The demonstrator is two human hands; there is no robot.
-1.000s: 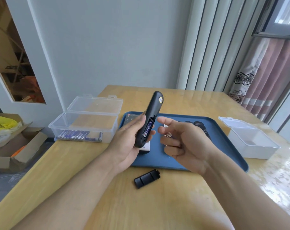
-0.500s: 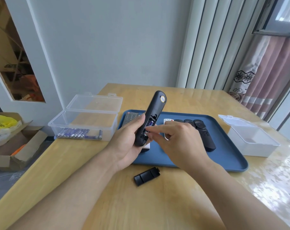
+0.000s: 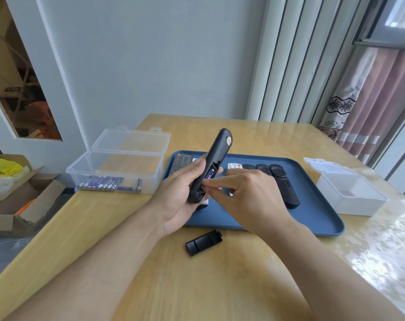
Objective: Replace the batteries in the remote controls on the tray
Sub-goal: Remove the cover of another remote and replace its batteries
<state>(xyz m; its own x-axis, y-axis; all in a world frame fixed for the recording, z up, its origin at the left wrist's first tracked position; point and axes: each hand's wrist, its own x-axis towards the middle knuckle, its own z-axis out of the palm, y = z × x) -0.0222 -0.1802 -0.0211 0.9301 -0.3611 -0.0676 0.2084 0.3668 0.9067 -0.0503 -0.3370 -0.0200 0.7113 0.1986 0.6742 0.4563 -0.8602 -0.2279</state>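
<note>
A: Step in hand? Left hand point(image 3: 173, 200) is wrapped round the long black plastic remote control point(image 3: 210, 165), held tilted above the near-left part of the dark blue plastic tray point(image 3: 317, 212), back facing up, battery bay uncovered

B: Agreed. Its black plastic battery cover point(image 3: 204, 242) lies on the light wooden table point(image 3: 197, 286), just in front of the tray. One purple-wrapped cell point(image 3: 210, 174) sits in the bay. Right hand point(image 3: 248, 195): fingertips pinched together at the lower end of the bay; whether they hold a cell I cannot tell

A: Judgement: working a battery at the bay, out or in unclear. Next calls for a fingertip lever against the spring, remote kept steady

B: Spares lie in the clear plastic lidded box point(image 3: 118, 172) on the left. Writing?

A: Round sticker near the remote's top and battery print, both too small to read
</note>
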